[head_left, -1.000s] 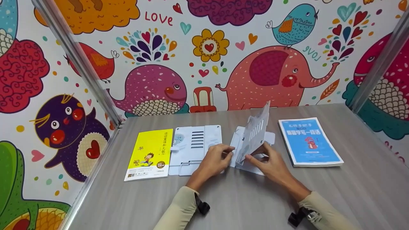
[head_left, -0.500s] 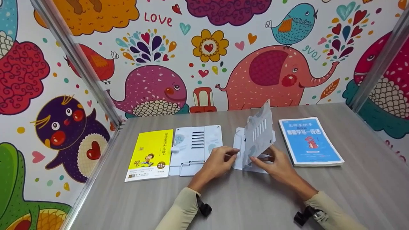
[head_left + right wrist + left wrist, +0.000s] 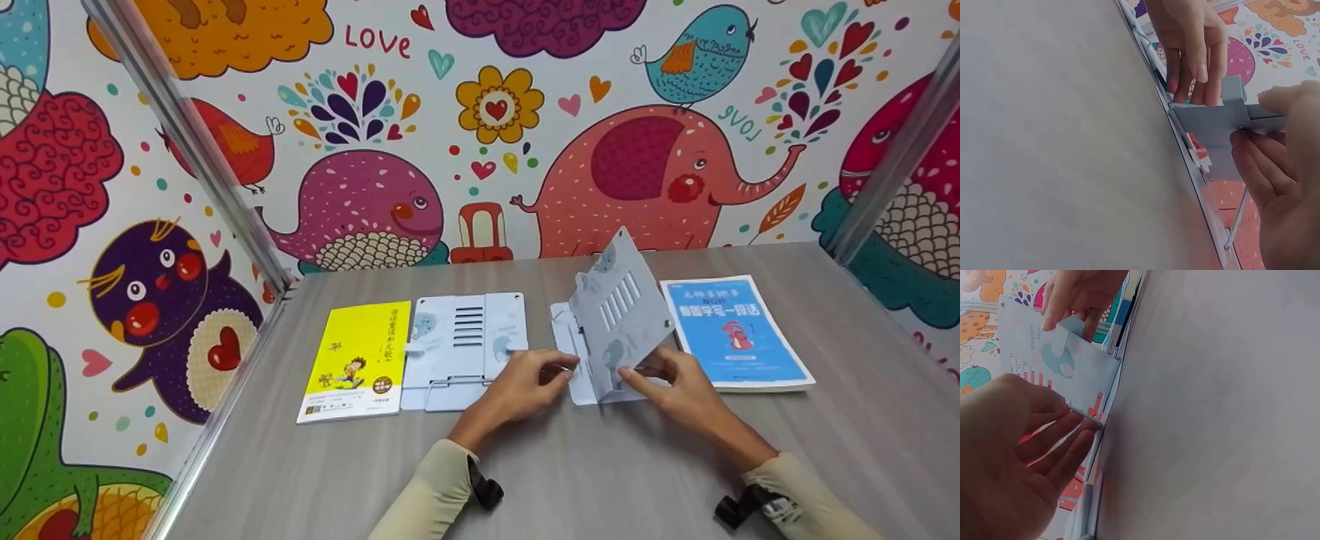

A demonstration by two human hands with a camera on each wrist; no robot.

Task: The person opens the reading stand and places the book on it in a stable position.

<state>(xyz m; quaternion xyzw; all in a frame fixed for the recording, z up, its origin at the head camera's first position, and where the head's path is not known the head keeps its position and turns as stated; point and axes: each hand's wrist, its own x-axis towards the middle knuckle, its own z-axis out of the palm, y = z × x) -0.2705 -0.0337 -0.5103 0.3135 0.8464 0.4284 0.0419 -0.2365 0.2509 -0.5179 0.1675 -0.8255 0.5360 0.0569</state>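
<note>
A pale metal book stand (image 3: pixel 624 304) with slots and printed animals has its panel raised at a slant above its flat base. My right hand (image 3: pixel 679 386) grips the panel's lower right part, thumb in front and fingers behind; the right wrist view shows this hand beside a bent metal tab (image 3: pixel 1234 89). At the base's left side, my left hand (image 3: pixel 529 382) pinches a thin wire (image 3: pixel 1085 415) between thumb and fingers. A second book stand (image 3: pixel 442 364) of the same kind lies folded flat to the left of my left hand.
A yellow book (image 3: pixel 356 352) lies at the left, against the folded stand. On the right, a thick blue book (image 3: pixel 739 330) sits just past the raised panel. The wood-grain table (image 3: pixel 600 472) ends at a cartoon-printed wall (image 3: pixel 495 45) with metal posts.
The raised panel has swung rightward and turned its printed face more toward me, my right hand moving with it. My left hand has shifted slightly right along with the stand's base.
</note>
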